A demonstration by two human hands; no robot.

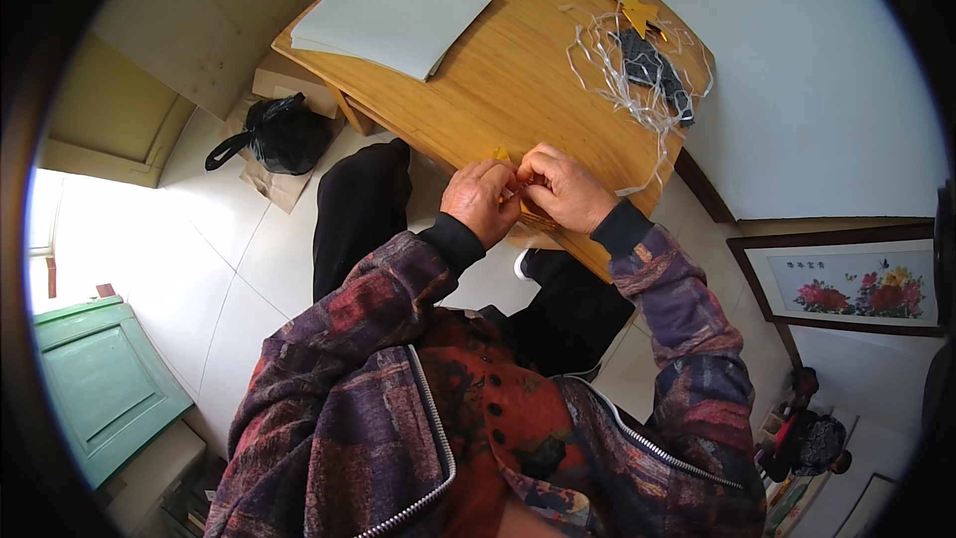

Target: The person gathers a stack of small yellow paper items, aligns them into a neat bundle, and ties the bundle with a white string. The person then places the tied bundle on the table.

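At the near edge of the wooden table (468,80), my left hand (480,201) and my right hand (570,189) are close together with bent fingers. Between them is a piece of gold folded paper (501,152), and its edges show above and below the fingertips. Both hands pinch this piece; my fingers cover most of it, so its full shape is hidden. Similar gold folded paper stars (638,14) lie at the far right of the table. Near them spreads a loose tangle of thin white strings (597,70), some reaching toward my right hand.
A stack of white sheets (393,15) covers the table's far left. Under the strings lies a dark grey textured piece (650,70). On the floor at left, a black plastic bag (289,134) rests on brown cardboard (277,184). A framed flower picture (846,284) stands at right.
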